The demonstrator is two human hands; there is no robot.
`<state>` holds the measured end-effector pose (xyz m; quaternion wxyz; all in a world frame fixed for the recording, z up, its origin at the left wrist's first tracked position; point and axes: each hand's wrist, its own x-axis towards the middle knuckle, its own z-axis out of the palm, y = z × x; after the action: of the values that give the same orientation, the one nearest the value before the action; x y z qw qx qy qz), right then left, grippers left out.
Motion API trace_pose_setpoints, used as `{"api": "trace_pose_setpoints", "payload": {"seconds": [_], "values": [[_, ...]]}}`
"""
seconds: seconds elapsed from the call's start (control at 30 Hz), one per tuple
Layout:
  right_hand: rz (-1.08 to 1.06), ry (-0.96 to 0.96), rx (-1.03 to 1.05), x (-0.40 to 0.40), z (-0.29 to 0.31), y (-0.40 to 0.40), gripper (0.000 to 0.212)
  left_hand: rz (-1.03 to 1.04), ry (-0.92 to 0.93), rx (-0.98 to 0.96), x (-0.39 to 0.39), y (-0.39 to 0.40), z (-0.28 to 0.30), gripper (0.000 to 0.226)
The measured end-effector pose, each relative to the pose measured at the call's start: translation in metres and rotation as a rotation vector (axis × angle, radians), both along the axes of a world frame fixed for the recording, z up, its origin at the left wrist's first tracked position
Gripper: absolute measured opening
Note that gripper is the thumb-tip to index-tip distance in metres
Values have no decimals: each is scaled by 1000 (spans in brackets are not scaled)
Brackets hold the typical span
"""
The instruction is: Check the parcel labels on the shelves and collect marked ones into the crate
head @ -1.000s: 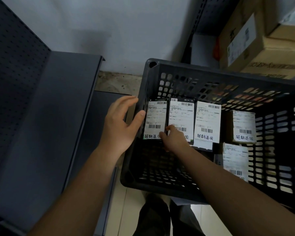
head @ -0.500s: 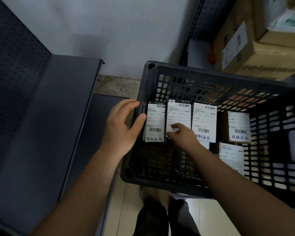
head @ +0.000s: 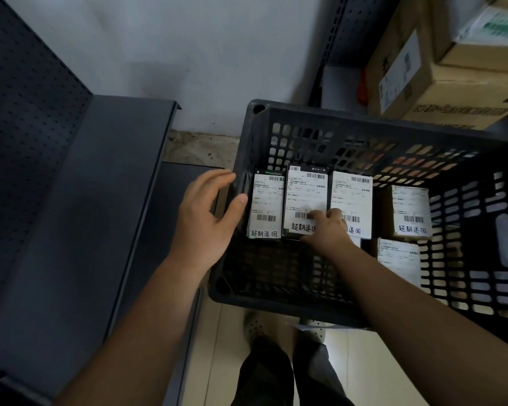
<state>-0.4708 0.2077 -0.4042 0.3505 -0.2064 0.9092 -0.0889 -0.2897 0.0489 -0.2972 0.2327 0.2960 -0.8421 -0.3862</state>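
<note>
A dark slotted plastic crate (head: 364, 120) stands at the right. Several parcels with white barcode labels and handwritten marks lie in it: a left one (head: 265, 200), a middle one (head: 305, 194), a third (head: 352, 197), and two more at the right (head: 409, 209) (head: 398, 260). My left hand (head: 206, 215) straddles the crate's left wall, thumb inside and fingers outside. My right hand (head: 327, 230) reaches into the crate, its fingers curled on the lower right corner of the middle parcel, which overlaps its neighbours.
A dark metal shelf board (head: 79, 218) with a perforated back panel (head: 18, 136) fills the left. Cardboard boxes (head: 452, 83) are stacked at the top right behind the crate. My legs and shoes (head: 276, 364) stand on the tiled floor below.
My right hand has slid from the lower left of the middle parcel to its lower right corner. My left hand stays on the crate's wall.
</note>
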Motion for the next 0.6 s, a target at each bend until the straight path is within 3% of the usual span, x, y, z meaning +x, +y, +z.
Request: {"api": "trace_pose_setpoints", "payload": {"seconds": [0.1, 0.2, 0.4, 0.6], "values": [[-33, -6, -47, -4, 15, 1, 69, 1, 4, -4, 3, 4, 5, 45], [-7, 22, -265, -3, 48, 7, 69, -15, -9, 3, 5, 12, 17, 48], [256, 161, -585, 7, 158, 35, 59, -69, -43, -31, 8, 36, 66, 47], [485, 262, -718, 27, 257, 69, 52, 23, 10, -148, 39, 78, 137, 43]]}}
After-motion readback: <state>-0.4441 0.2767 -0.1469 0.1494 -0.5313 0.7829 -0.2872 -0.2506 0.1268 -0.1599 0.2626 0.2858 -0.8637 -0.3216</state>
